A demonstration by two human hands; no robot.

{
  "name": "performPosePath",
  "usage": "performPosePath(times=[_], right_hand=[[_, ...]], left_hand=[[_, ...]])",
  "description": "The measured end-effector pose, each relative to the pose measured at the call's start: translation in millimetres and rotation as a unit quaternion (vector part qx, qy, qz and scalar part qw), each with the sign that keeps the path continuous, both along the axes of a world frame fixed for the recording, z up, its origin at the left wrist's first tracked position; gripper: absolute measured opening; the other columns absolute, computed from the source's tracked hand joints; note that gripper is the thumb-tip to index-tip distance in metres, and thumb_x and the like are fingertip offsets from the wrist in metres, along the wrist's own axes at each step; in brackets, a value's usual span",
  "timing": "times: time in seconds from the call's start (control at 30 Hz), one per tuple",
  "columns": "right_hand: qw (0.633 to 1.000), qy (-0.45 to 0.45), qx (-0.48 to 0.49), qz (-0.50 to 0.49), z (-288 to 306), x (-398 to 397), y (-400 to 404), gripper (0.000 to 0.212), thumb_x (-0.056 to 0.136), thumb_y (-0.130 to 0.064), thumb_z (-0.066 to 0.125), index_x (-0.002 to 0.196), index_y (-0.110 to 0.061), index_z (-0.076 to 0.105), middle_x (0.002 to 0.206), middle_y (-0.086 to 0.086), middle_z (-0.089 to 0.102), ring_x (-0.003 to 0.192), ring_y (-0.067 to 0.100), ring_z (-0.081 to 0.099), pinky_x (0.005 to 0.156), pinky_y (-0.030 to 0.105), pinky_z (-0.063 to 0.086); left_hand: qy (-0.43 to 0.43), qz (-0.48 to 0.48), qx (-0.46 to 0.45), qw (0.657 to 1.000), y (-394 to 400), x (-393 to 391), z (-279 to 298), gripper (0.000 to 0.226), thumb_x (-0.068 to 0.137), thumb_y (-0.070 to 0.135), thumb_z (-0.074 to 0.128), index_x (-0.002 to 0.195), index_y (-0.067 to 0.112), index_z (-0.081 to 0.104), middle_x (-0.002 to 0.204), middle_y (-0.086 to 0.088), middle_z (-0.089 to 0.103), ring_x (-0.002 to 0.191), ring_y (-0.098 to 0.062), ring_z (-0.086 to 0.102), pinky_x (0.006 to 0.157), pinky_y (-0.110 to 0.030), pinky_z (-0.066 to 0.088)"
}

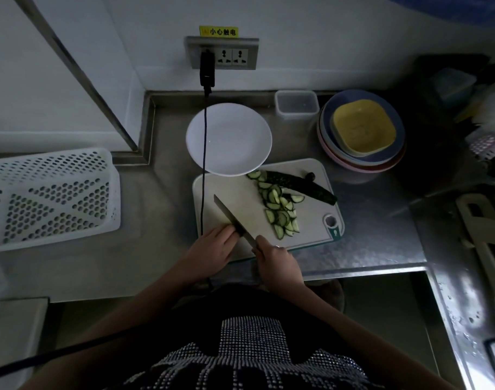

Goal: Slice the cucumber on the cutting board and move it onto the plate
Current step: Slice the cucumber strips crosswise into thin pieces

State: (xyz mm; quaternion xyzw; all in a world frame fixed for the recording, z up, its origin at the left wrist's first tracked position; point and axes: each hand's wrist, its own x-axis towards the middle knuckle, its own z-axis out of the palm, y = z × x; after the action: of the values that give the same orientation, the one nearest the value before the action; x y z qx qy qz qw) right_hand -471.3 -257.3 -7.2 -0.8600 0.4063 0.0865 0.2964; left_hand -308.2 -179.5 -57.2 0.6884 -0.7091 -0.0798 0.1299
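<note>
Fingers [264, 244] of the right hand [274, 258] curl around the knife [232, 219] handle, while the left hand [209, 249] rests its straight fingers against the blade near the heel. Cucumber slices [280, 209] lie in a loose row on the cutting board [240, 198], with 1 uncut half [300, 187] just behind them. Sliding the flat blade under the slices, steadied by the left hand, would likely carry them cleanly to the plate [229, 139], which overlaps the board's far edge. Dim light hides the handle's shape.
</note>
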Motion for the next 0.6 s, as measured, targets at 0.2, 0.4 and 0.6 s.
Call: performPosePath(times=[0.2, 0.4, 0.6], right_hand=[[0.998, 0.04, -0.015, 0.041, -3.6, 2.1, 1.9, 0.02, 0.102, -0.028, 0.035, 0.118, -0.017, 0.037, 0.101, 0.019, 0.064, 0.092, 0.038, 0.063, 0.062, 0.036, 0.037], [0.992, 0.097, -0.022, 0.075, -11.0, 3.3, 5.0, 0.032, 0.097, -0.017, 0.042, 0.126, -0.018, 0.028, 0.105, 0.014, 0.063, 0.095, 0.036, 0.064, 0.069, 0.04, 0.048], [0.992, 0.106, -0.018, 0.072, -8.4, 5.3, 5.5, 0.038, 0.094, -0.009, 0.04, 0.13, -0.016, 0.029, 0.108, 0.016, 0.063, 0.098, 0.036, 0.063, 0.073, 0.041, 0.048]], left_hand=[[-0.005, 0.006, 0.003, 1.0, -1.6, -1.2, 3.3, 0.043, 0.076, 0.022, 0.041, 0.104, 0.003, 0.068, 0.1, -0.011, 0.063, 0.093, -0.023, 0.053, 0.064, -0.031, 0.053], [-0.017, 0.004, -0.008, 1.0, -0.6, -1.0, 2.2, 0.041, 0.072, 0.023, 0.042, 0.098, 0.002, 0.066, 0.096, -0.013, 0.063, 0.089, -0.024, 0.049, 0.058, -0.03, 0.052], [-0.004, -0.002, -0.013, 1.0, 1.2, -0.4, -1.5, 0.04, 0.071, 0.026, 0.041, 0.106, 0.006, 0.047, 0.099, -0.014, 0.065, 0.092, -0.025, 0.052, 0.058, -0.028, 0.052]])
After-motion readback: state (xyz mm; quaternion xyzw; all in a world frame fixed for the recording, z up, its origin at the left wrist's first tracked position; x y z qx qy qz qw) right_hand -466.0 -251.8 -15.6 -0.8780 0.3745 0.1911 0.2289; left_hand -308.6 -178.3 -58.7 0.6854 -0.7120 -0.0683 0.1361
